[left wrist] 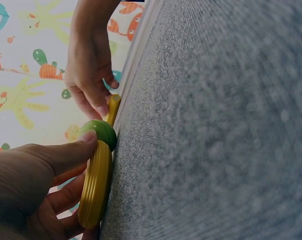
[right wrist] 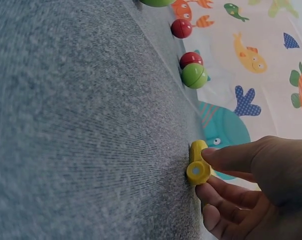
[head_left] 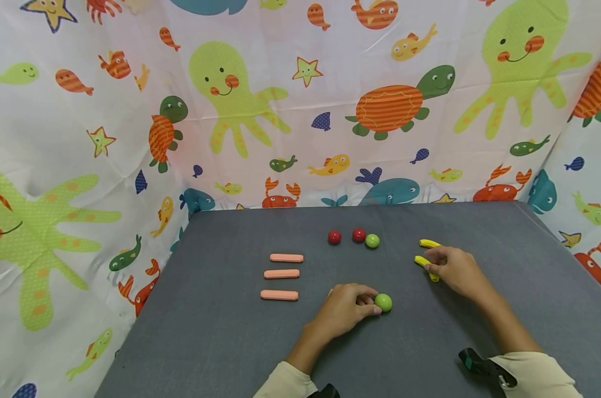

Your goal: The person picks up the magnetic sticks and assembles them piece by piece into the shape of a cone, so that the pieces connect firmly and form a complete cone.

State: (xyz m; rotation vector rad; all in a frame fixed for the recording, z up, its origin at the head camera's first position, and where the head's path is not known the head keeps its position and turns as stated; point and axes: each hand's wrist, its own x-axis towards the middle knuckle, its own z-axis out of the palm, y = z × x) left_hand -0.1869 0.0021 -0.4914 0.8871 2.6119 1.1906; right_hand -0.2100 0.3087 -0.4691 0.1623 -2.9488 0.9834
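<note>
Thumb and fingertips of my left hand [head_left: 344, 308] pinch a glossy green ball [head_left: 383, 302] over the grey table. In the left wrist view a ridged yellow toy banana [left wrist: 96, 187] shows between that hand's thumb and fingers; the head view hides it under the hand. Further right, my right hand [head_left: 457, 271] pinches another yellow toy banana [head_left: 422, 261] low at the tabletop. Just behind lies one more toy banana [head_left: 429, 243]. The right wrist view shows the pinched banana's round end [right wrist: 198, 172] toward the camera.
Three pink toy sausages [head_left: 279, 295] lie in a column at left. Toward the back edge sit a lone red ball [head_left: 334, 237] and another red ball [head_left: 358, 235] beside a green ball [head_left: 372, 241]. A sea-animal curtain [head_left: 290, 121] hangs behind the grey table [head_left: 206, 331].
</note>
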